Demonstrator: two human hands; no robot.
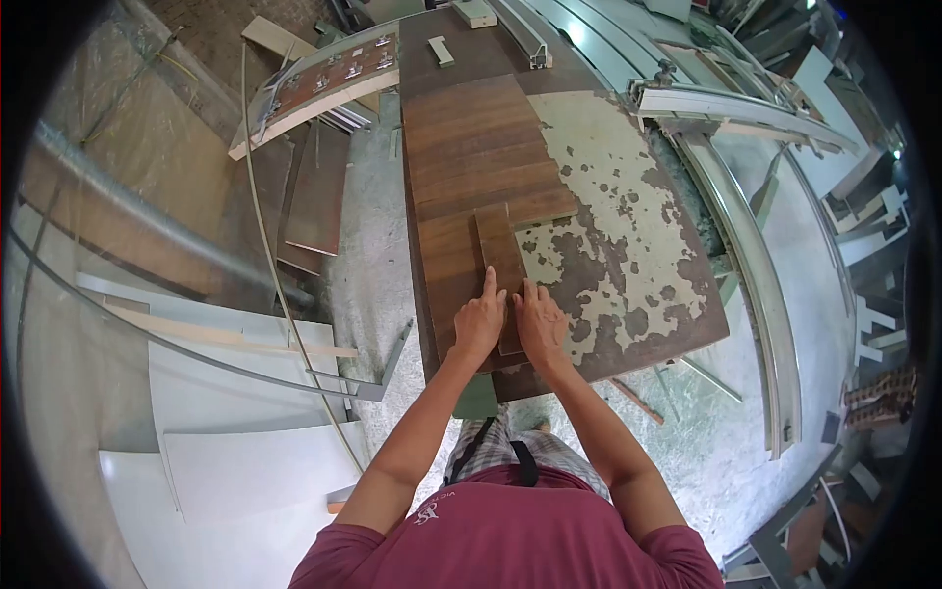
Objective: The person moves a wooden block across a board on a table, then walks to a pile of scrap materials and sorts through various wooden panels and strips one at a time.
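Note:
A narrow dark-brown wooden strip lies lengthwise on wider brown wood panels, which rest on a worn table with a patchy, peeling surface. My left hand presses on the strip's left side near its lower end, the index finger stretched forward along it. At the strip's right edge is my right hand, its fingertips pointing forward and touching the edge. The undersides of both hands are hidden.
A metal rail and a long pale beam are to the right. A small light block sits at the table's far end. At the left are a board with metal fittings, a thin curved strip and white panels.

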